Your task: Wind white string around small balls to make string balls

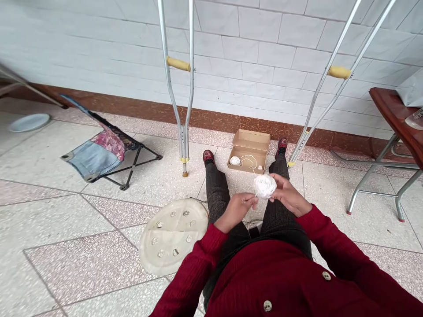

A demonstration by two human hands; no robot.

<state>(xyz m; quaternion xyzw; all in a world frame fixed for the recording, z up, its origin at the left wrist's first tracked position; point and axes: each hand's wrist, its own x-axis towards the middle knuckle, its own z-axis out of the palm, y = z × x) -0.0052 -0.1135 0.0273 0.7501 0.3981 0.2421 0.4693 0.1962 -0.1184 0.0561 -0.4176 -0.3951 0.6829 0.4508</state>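
A white ball of yarn (265, 186) is held up over my lap by my right hand (287, 193), its fingers and thumb closed round the right side. Just left of the ball, my left hand (240, 206) is closed in a pinch on a strand of yarn near the ball's lower edge. Beyond my hands, between my feet, an open cardboard box (253, 148) stands on the floor. Inside it lie a smaller white yarn ball (235, 160), a loose strand and a small pale piece (260, 167) that I cannot make out.
Two metal crutches (185, 132) (306, 132) lean against the tiled wall. To the left are a folding stool (95, 152) and a round beige disc with holes (172, 235). A reddish wooden chair (393, 108) stands at the right.
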